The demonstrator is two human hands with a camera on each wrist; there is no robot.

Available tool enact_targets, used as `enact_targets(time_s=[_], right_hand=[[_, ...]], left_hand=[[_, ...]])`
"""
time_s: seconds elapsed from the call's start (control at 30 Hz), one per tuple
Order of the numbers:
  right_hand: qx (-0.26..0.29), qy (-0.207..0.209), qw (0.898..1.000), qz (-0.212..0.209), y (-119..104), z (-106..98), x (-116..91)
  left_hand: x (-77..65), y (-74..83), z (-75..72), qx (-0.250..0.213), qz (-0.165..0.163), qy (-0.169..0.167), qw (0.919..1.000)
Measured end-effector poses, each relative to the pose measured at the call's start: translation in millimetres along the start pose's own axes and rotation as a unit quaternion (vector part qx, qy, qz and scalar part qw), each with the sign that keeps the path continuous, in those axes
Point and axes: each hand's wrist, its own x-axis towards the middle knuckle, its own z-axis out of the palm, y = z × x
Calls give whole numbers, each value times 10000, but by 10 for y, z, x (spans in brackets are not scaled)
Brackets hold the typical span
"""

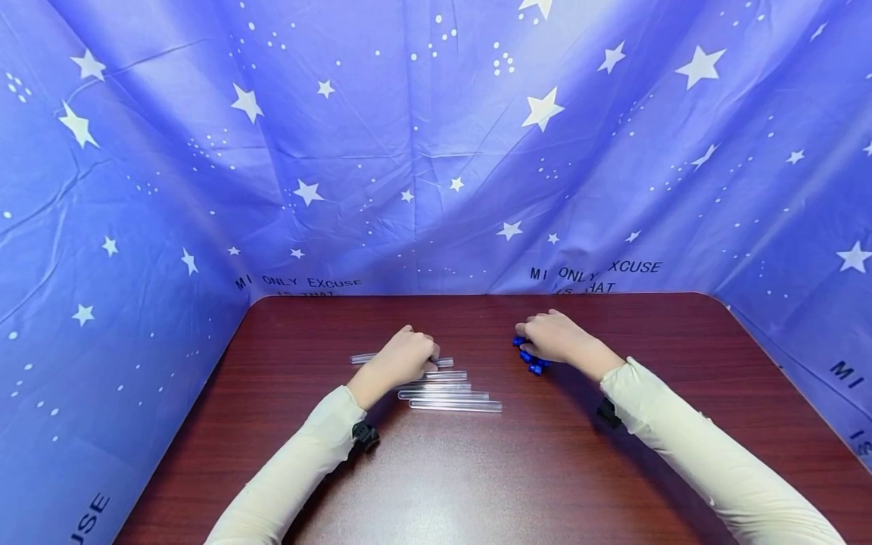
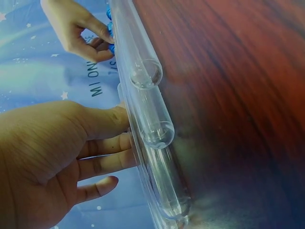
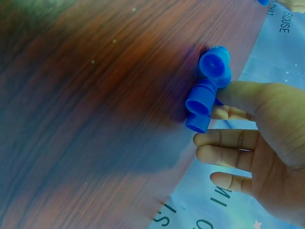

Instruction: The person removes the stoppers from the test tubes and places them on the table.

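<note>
Several clear test tubes [image 1: 455, 406] lie side by side on the table, rounded ends to the left. My left hand [image 1: 402, 354] is over the farther ones and pinches a test tube between thumb and fingers; its fingertips are partly hidden behind the nearer tubes [image 2: 159, 136] in the left wrist view. To the right, my right hand [image 1: 555, 337] is at a small cluster of blue caps [image 1: 535, 369]. In the right wrist view its thumb and index finger pinch a blue cap, partly hidden behind hollow caps [image 3: 200, 100], while the other fingers extend loosely.
The dark red wooden table [image 1: 436, 484] has a back edge against a blue curtain [image 1: 422, 151] with white stars and lettering. More curtain hangs at both sides. A black wrist camera [image 1: 365, 436] sits under the left sleeve, another [image 1: 608, 412] under the right.
</note>
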Motion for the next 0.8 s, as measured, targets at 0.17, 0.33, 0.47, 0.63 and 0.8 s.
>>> enact_targets(time_s=[0.17,0.33,0.47,0.63,0.8], right_hand=[[-11,-30,10000,-20,5,4,7],[12,-82,10000,-28,16,12,14],[21,-109,9999,-3,8,0,20],[11,-141,9999,14,-2,-19,25],[3,-152,9999,18,-9,-28,22]], left_hand=[[-3,-5,17,-34,-9,14,10000],[-12,-6,13,-16,-22,16,10000],[-14,-4,-7,-23,-39,-29,10000],[-23,-8,-23,-16,-67,-76,9999],[-33,-11,-20,-27,-88,-103,9999]])
